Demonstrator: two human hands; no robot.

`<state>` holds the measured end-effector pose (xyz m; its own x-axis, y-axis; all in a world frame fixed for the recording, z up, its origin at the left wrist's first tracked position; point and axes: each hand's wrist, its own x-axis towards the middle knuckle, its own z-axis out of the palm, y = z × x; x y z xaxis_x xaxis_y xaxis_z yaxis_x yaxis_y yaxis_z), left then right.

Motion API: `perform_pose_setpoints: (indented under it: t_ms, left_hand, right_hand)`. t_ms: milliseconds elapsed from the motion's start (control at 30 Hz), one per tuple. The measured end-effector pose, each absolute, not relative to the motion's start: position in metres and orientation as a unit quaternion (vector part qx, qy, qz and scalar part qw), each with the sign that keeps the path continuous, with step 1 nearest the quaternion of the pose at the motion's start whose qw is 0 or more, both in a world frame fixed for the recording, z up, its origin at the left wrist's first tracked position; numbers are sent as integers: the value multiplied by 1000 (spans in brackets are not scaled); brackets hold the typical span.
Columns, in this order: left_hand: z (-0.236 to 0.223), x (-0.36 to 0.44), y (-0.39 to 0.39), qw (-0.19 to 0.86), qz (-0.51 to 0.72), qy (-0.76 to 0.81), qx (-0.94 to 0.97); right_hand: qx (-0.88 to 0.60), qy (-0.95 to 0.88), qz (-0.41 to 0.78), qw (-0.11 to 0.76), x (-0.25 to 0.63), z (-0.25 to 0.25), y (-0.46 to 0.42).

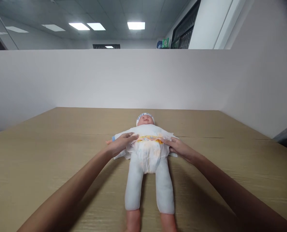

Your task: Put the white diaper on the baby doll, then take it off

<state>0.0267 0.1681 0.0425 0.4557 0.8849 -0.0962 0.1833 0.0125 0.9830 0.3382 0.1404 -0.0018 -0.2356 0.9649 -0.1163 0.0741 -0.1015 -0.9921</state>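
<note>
A baby doll (134, 187) lies on its back on the table, its head at the far side and its feet toward me. It wears a white headband with lettering and a white top. A white diaper (148, 156) with a yellow and orange printed waistband wraps its hips. At the waistband's left end, my left hand (123, 141) is closed with the diaper's edge between thumb and fingers. My right hand (178, 147) pinches the diaper at the right end of the waistband. The fingers curled under the diaper's sides are partly hidden.
The wood-look table top (73, 154) has a seam running across it behind the hands. A pale partition wall (133, 77) rises at its far edge and continues along the right side. Beyond the wall, a green package (165, 43) is visible.
</note>
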Motion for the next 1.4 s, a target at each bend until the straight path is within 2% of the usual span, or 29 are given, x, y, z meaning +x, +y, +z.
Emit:
perform_pose_setpoints:
  t_ms: [367,467,567,733,867,967,1167,1300,1400]
  left_hand:
    - [55,14,165,410,400,490,658]
    - [67,40,149,308,402,448,737]
    - [75,76,138,193,352,366,840]
    - [71,119,137,80,234,339,908]
    - [65,125,139,24,204,370,906]
    - [64,123,138,25,204,375,904]
    - [62,122,138,44,208,380,900]
    - [59,122,140,44,214,382,898]
    - [58,121,141,43,221,379,897]
  right_hand:
    - [-623,-621,260,399,377,-25,106]
    - [-644,-659,161,354,381,-38,99]
    - [-661,-685,92,292,383,-47,98]
    - [-660,-691,90,283,384,-52,101]
    - [-680,-672,123,265,383,-51,100]
    - [-675,-669,189,249,386,-43,98]
    - [-597,-631,386,311,388,5,107]
    - [-568,-662,391,294,356,39,127]
    - [-565,-673,376,292,325,45,139]
